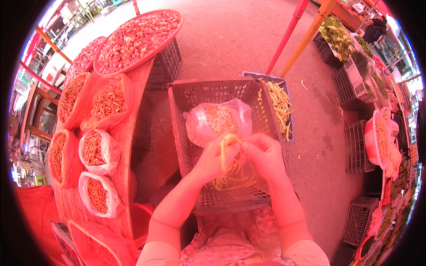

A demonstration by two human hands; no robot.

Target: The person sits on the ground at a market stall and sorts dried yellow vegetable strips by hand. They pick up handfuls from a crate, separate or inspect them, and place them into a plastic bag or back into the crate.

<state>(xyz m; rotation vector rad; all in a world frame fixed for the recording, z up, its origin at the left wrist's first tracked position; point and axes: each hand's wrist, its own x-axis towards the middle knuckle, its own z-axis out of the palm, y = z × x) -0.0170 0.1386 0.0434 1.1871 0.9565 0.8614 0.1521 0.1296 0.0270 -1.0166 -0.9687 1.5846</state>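
Note:
My left hand [213, 158] grips a curved yellowish bean pod [224, 154], which loops over its fingers. The fingertips of my right hand [263, 151] are pinched together at the pod's other end, close against my left hand. Both hands are above a dark perforated plastic crate [178, 133]. In the crate lies a clear plastic bag [244, 114] holding shelled pale beans [221, 119]. Loose pods or husks [229, 181] lie at the crate's near end, partly hidden by my hands and wrists.
To the right stands a blue-grey crate [291, 133] of whole bean pods [279, 103], beside slanting poles [308, 36]. A wooden table [129, 139] on the left bears bags of dried chillies [108, 101]. A stall with vegetables [336, 35] lines the far right; a person [374, 30] is there.

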